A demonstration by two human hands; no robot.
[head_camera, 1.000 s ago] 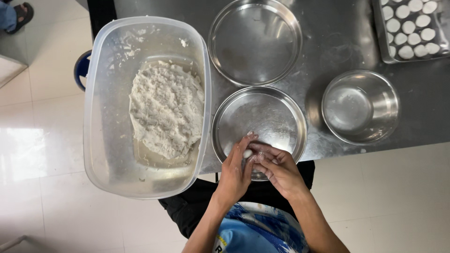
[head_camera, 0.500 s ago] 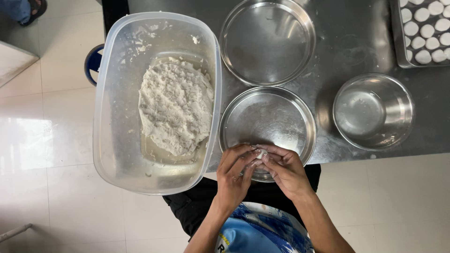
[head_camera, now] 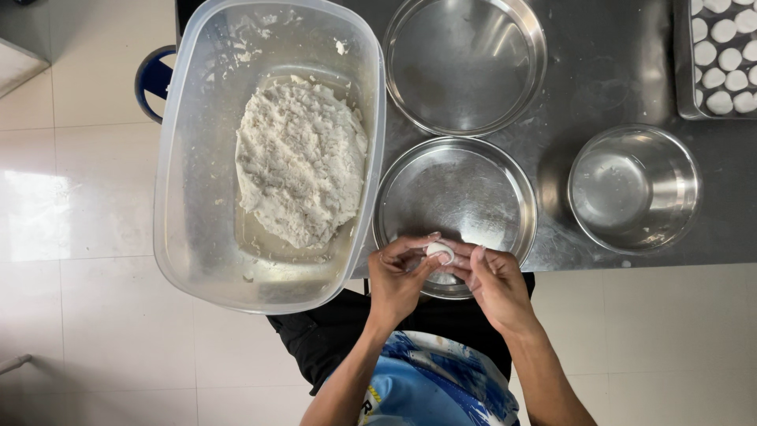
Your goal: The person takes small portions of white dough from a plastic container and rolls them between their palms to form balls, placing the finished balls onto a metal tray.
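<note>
A: We're looking at the big clear plastic tub [head_camera: 189, 237] of crumbly white dough [head_camera: 300, 162] hanging way off the steel table [head_camera: 607, 71] edge. We're thinking one bump from an elbow could be tipping it onto the floor.

B: Yeah, and the near steel pan [head_camera: 457, 197] is overhanging a bit too. Meanwhile we're pinching a small white dough ball [head_camera: 439, 252] between both hands, just above that pan's rim: left hand [head_camera: 397, 280] and right hand [head_camera: 497, 284] both curled, fingertips closing on it. Squeezing too hard could be crumbling it.
</note>
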